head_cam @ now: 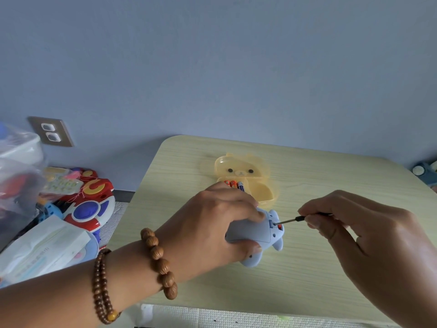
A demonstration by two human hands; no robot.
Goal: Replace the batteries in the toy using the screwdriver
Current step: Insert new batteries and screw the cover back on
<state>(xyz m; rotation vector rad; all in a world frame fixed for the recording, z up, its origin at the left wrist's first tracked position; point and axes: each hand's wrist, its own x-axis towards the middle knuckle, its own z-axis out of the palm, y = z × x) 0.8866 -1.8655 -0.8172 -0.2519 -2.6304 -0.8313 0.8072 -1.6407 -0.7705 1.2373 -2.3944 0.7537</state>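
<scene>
A pale blue animal-shaped toy (257,235) lies underside up on the light wooden table (307,275). My left hand (212,223) grips its body from the left, thumb below and fingers over the top. My right hand (369,235) pinches the handle of a thin black screwdriver (292,219). Its tip touches the battery cover near the toy's right end, where a bit of red shows in the opening. Behind the toy lies an open yellow bear-shaped case (257,185) holding batteries (235,185), orange ones and a blue one, partly hidden by my left hand.
Left of the table, on the floor, lie colourful plastic toys (89,204), a clear bag (19,171) and white packets (42,249). A wall socket (50,131) sits on the blue wall. A small bluish object (425,170) is at the far right edge.
</scene>
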